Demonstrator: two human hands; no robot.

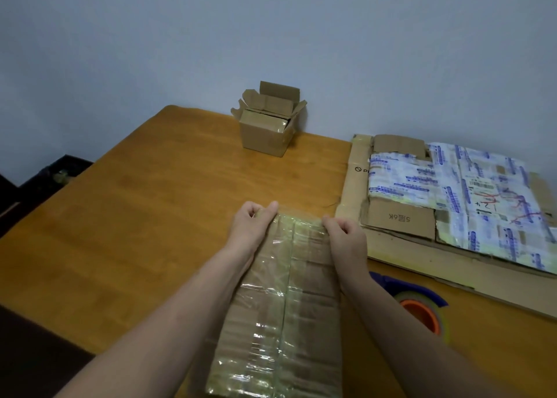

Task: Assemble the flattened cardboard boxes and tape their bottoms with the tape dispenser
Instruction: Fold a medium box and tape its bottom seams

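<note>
Wooden table (pixel 150 217); at its near edge, flattened box (pixel 289 292) — far end pinched in curled fingers of left hand (pixel 253 226) and right hand (pixel 346 235), probably to spread it open; tape dispenser (pixel 422 307) just beside.

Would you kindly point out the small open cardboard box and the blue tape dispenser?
small open cardboard box (pixel 261 135): head view, front wall.
blue tape dispenser (pixel 429 294): head view, curved blue frame above the orange core.

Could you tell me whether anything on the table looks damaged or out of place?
The small assembled box at the far edge of the table looks battered: flaps splayed unevenly, one corner crumpled. The flattened box pinched by the left hand and right hand is covered in wrinkled old tape.
</note>
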